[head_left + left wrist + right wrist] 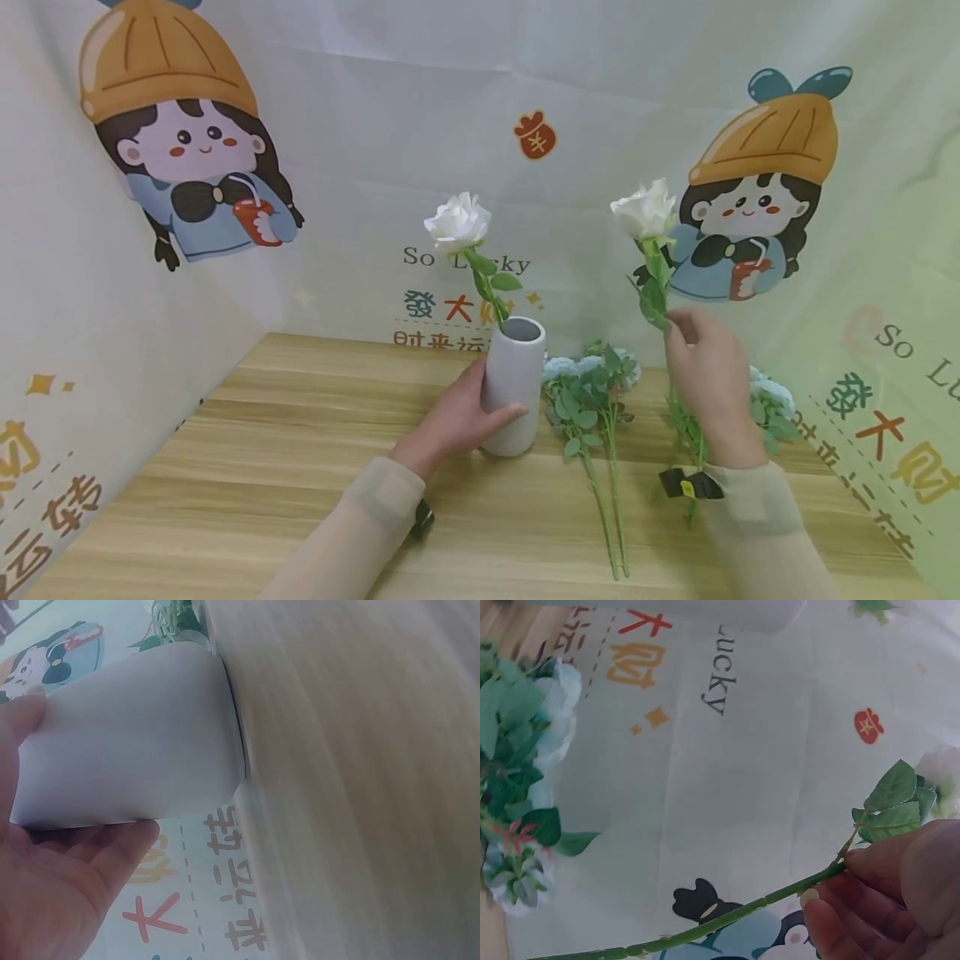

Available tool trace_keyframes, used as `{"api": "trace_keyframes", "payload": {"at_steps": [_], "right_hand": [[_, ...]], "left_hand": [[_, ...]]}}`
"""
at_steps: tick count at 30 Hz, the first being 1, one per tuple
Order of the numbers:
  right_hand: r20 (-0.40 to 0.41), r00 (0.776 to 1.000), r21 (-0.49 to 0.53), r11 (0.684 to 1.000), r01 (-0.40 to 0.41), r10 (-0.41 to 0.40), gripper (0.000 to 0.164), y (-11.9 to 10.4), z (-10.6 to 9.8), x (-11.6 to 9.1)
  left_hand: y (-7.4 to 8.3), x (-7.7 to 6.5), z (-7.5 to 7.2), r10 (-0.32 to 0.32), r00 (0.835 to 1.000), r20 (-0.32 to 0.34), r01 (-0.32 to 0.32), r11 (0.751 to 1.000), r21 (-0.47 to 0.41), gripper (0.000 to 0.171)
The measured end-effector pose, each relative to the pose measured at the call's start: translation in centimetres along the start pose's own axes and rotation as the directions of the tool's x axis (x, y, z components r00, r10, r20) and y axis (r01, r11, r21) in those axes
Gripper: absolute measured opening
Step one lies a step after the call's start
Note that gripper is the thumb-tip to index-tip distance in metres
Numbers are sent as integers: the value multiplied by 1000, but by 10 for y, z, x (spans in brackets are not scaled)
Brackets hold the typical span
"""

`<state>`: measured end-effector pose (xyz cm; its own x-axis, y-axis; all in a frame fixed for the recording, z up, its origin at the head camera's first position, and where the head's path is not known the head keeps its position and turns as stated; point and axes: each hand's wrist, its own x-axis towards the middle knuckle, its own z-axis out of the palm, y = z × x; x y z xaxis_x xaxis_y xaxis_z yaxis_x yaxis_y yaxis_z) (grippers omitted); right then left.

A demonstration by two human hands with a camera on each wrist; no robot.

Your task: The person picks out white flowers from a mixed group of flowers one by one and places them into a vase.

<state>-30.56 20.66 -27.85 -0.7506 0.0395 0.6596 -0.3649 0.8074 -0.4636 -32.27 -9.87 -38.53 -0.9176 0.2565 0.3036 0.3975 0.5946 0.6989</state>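
A white vase (517, 392) stands on the wooden table, and my left hand (457, 417) grips it round the side, thumb across the front. In the left wrist view the vase (135, 739) sits between thumb and fingers, its base at the table. One white rose (459, 223) leans out of the vase mouth to the left. Up and to the right, my right hand (708, 375) pinches a second white rose (645, 212) just below its leaves. The right wrist view shows the green stem (727, 919) between thumb and fingertips, running down past the hand.
Pale blue flowers (592, 371) with long green stems lie on the table (300, 450) right of the vase. More pale blue flowers (772, 396) lie behind my right wrist. A printed cloth (360, 150) hangs round the table's back and sides.
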Motion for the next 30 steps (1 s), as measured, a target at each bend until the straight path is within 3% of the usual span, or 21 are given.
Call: {"api": "trace_keyframes", "payload": {"at_steps": [18, 30], "right_hand": [[-133, 987, 119, 987, 106, -90, 15, -33, 21, 8], [-203, 969, 140, 975, 172, -142, 15, -52, 28, 8]], "left_hand": [[0, 1, -1, 7, 1000, -4, -7, 1000, 19, 91], [-1, 1, 1, 33, 999, -20, -32, 999, 16, 90]]}}
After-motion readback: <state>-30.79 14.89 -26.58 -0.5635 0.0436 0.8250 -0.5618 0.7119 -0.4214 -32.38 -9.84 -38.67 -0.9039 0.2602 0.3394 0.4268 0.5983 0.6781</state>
